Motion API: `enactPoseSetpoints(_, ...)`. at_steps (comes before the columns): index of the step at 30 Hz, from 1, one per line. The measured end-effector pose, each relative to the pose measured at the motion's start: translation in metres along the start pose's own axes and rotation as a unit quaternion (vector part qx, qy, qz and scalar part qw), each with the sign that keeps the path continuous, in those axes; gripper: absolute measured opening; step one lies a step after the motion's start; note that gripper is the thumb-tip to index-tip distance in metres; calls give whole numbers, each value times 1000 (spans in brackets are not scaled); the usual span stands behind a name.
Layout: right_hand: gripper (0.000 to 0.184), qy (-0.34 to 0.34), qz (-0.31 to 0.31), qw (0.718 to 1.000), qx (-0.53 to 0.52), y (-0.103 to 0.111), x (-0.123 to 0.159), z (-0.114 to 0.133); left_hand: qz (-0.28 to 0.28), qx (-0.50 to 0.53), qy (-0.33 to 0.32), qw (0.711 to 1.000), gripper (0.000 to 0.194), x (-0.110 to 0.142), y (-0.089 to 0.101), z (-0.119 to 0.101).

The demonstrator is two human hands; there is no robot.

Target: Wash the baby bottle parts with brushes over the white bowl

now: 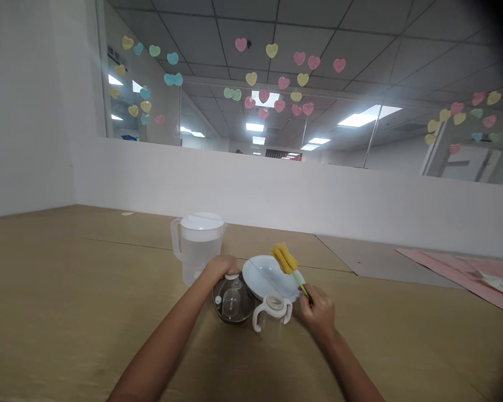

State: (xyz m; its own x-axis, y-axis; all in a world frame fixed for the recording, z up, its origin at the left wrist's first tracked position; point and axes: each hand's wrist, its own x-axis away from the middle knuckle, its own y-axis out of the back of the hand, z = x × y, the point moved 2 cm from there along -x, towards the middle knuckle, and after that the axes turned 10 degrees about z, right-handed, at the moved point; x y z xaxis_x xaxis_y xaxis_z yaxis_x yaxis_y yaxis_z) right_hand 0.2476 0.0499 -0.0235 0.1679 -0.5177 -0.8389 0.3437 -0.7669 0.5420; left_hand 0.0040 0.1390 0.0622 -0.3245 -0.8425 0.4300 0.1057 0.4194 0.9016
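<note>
My right hand (pixel 319 310) grips the green handle of a bottle brush (pixel 285 258), whose yellow sponge head points up over the white bowl (pixel 257 282). My left hand (pixel 223 267) is at the far rim of a dark round dish (pixel 235 315), fingers curled down and mostly hidden. Just below those fingers is a white piece (pixel 232 276); whether they pinch it is unclear. In the dish lie a clear dome cap (pixel 231 303) and a small white part (pixel 218 300). Between dish and right hand, an uncapped clear baby bottle (pixel 272 319) with white side handles stands upright.
A lidded translucent pitcher (pixel 201 257) holding clear liquid stands behind my left forearm. Pink cloth (pixel 448 269) and a grey sheet (pixel 373 259) lie at the right of the brown table (pixel 88 312). A white wall with a window bearing heart-shaped notes borders the back.
</note>
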Motion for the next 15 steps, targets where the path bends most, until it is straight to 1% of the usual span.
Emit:
enactPoseSetpoints(7, 21, 1, -5, 1000, 6, 0, -1, 0, -5, -21, -9, 1000, 36, -8, -6, -5)
enactPoseSetpoints(12, 20, -1, -3, 1000, 2, 0, -1, 0, -24, -42, -16, 999, 35, -9, -8, -8)
enactPoseSetpoints(15, 21, -5, 1, 1000, -3, 0, -1, 0, -42, -48, -35, 997, 32, -10, -10, -11)
